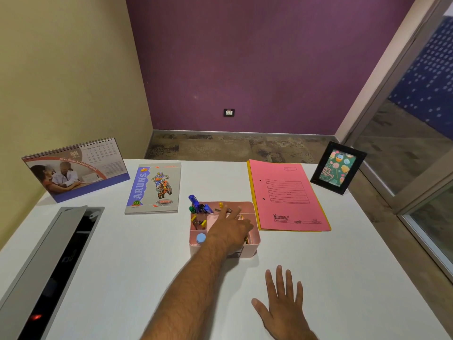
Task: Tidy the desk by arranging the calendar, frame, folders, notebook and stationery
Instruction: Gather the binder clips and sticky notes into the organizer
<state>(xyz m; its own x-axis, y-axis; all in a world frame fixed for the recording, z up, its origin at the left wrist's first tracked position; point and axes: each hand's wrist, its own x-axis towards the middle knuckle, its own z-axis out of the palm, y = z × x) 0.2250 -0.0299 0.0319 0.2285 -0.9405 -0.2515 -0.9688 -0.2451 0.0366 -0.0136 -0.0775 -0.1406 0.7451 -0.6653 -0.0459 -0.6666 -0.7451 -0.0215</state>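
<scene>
Organizer [253, 238], pink and compartmented, sits mid-table [127, 253] between the notebook [154, 188] to its left and the pink folders [286, 196] to its right, long axis running away from the person. The left hand [230, 229] reaches over it, fingers loosely spread above the compartments; whether it pinches anything I cannot tell. The right hand [282, 303] lies flat, fingers spread, nearer the person. Contents beneath the left hand are hidden.

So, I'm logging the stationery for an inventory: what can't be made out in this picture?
- Head view: left hand covers the pink organiser's middle compartments.
- Calendar dates: too small to read.
- Yellow folder: mostly hidden under the pink folder.
</scene>
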